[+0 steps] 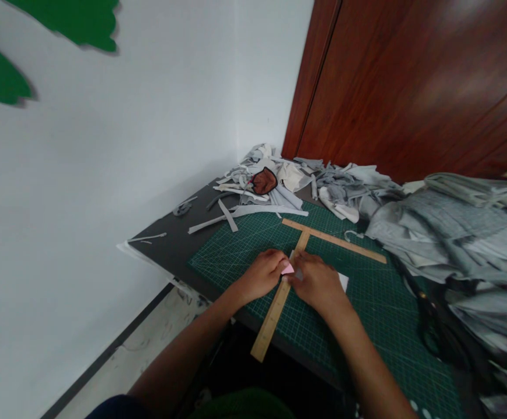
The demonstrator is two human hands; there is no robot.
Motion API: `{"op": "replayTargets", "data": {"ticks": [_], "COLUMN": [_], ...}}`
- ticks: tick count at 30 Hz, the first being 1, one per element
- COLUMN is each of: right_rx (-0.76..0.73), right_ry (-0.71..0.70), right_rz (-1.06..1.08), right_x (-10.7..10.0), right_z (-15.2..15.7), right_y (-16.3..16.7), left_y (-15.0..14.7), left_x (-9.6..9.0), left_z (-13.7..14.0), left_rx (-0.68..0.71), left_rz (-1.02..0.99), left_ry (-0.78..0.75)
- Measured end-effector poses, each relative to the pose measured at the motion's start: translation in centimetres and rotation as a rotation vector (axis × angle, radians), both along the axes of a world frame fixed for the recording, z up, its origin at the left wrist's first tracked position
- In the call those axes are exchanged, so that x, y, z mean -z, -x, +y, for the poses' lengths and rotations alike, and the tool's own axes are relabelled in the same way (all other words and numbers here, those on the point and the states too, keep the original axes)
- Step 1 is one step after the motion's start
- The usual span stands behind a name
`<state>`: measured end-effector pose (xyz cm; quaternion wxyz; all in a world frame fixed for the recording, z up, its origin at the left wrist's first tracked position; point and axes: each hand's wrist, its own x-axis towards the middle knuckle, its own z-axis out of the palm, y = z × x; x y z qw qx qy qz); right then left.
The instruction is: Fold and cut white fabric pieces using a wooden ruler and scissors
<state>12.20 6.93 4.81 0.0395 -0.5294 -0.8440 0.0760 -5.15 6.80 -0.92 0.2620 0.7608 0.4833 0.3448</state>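
Observation:
My left hand [262,274] is closed, its fingertips pinching a small pink piece [287,269], perhaps chalk or paper; I cannot tell which. Close beside it, my right hand [318,282] bends over a wooden ruler [275,311], with thumb and fingers pressed onto it around the pink piece. Partly covered by the right hand is a flat white piece [343,282], one corner showing at the wrist side. The ruler slants across a green cutting mat [236,250] and overhangs its near edge. Its far end meets a second wooden strip [344,241] in a T shape.
Grey and white fabric scraps [253,198] lie heaped at the back, with a brown black-edged piece [264,181] among them. Grey cloth [463,227] is stacked on the right. Black-handled scissors [432,326] rest below it. A white wall [170,116] borders the table's left.

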Motion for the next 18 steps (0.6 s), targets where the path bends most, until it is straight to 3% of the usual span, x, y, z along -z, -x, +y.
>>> {"op": "replayTargets", "data": {"ticks": [12,18], "right_rx": [0.021,0.042], "right_ry": [0.014,0.038], "right_rz": [-0.029,-0.011], "right_x": [-0.29,-0.80], "right_z": [0.11,0.36], "right_y": [0.30,0.46], "left_y": [-0.12,-0.02], "left_x": [-0.12,-0.36], "left_z": [-0.09,-0.01], "left_rx": [-0.014,-0.128], "left_rz": [-0.018,-0.023], "left_ry": [0.013,0.078]}}
